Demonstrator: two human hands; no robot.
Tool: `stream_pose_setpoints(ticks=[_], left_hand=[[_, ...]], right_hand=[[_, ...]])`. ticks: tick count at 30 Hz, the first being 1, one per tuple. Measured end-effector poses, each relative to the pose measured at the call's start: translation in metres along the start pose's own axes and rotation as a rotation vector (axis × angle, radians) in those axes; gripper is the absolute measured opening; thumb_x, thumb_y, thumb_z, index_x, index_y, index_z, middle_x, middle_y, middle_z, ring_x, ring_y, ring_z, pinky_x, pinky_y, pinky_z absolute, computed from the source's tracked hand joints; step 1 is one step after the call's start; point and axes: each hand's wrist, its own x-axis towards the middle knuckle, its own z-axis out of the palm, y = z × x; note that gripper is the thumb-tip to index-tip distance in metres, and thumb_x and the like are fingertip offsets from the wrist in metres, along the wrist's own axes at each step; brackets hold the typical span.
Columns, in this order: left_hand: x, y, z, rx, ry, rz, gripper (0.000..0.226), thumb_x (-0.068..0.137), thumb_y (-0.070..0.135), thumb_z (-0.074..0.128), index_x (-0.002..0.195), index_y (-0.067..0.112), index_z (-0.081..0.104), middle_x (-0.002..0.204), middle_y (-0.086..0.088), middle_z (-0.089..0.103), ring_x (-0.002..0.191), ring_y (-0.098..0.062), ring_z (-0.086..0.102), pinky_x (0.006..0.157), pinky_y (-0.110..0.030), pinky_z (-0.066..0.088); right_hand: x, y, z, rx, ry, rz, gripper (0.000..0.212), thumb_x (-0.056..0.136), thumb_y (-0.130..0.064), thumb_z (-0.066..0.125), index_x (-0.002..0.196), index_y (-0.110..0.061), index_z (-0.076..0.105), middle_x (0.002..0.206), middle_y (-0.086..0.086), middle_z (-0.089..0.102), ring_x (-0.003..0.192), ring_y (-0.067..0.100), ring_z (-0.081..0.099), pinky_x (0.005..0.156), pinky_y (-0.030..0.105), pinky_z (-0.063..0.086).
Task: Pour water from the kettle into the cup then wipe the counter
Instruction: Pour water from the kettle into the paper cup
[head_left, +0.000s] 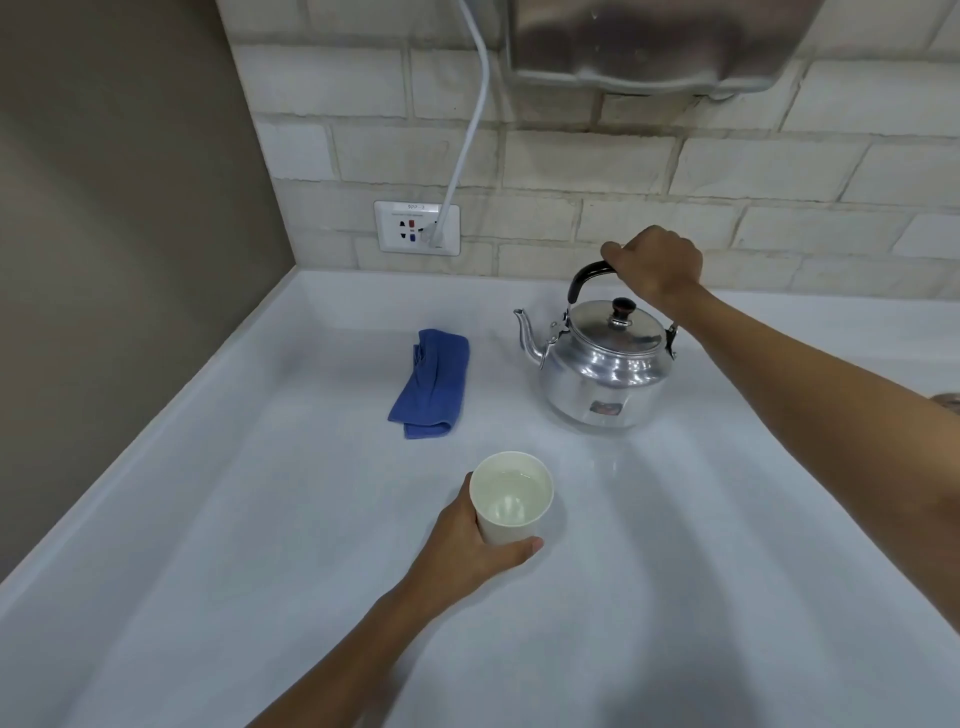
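Head view. Desk (260, 519): white, set in a corner against a tan side wall and a pale brick back wall.

Right hand (657, 262): reached forward and left across the desk, forearm bare and nearly straight, wrist bent down. Fingers clenched over the top of the black handle (589, 278) of the kettle (605, 371). Kettle upright on the desk near the back wall, spout (527, 332) to the left, lid with dark knob (622, 307) seated.

Left hand (470, 543): extended from the lower edge, forearm angled up and right. Fingers wrapped round the near and left side of the cup (511, 501), thumb (524, 548) laid across the near base. Cup upright on the desk, in front of the kettle and well apart from it, clear water visible inside, level partway up.

Cloth (431, 384): blue, folded, flat on the desk, left of the kettle and behind the cup, touched by neither hand.

Back wall: socket plate (415, 228) with a white cable (467, 135) plugged in and running upward; steel housing (660, 41) mounted above.
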Motion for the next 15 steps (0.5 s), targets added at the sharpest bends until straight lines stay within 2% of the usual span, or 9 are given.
stream_pose_setpoints(ticks=[6,15], left_hand=[[0.001,0.0,0.0,0.0,-0.003,-0.021,0.062,0.052,0.048,0.081,0.103,0.05,0.045,0.108,0.023,0.057,0.102,0.013,0.049,0.077,0.001,0.04],[0.001,-0.001,0.0,0.019,0.011,-0.014,0.062,0.049,0.053,0.08,0.099,0.061,0.044,0.104,0.027,0.058,0.1,0.013,0.051,0.076,0.001,0.039]], right_hand=[[0.012,0.006,0.016,-0.032,-0.017,0.008,0.043,0.074,-0.03,0.048,0.04,-0.014,0.026,0.04,0.0,0.028,0.039,0.02,0.027,0.045,0.026,0.022],[0.014,0.011,0.03,-0.069,-0.03,0.009,0.045,0.075,-0.029,0.049,0.04,-0.013,0.027,0.04,0.001,0.028,0.04,0.019,0.026,0.045,0.024,0.021]])
